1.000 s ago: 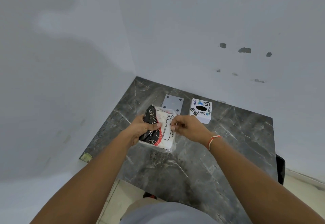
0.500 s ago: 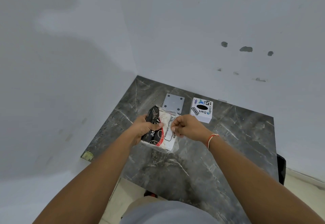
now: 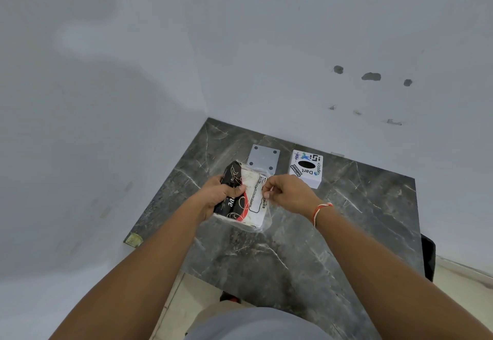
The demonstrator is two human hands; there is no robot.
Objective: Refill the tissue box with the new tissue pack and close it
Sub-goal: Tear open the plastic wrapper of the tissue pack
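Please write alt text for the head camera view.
Over a dark marble table, the left hand grips a wrapped tissue pack while the right hand pinches its plastic. Behind stand a white tissue box and grey plate.
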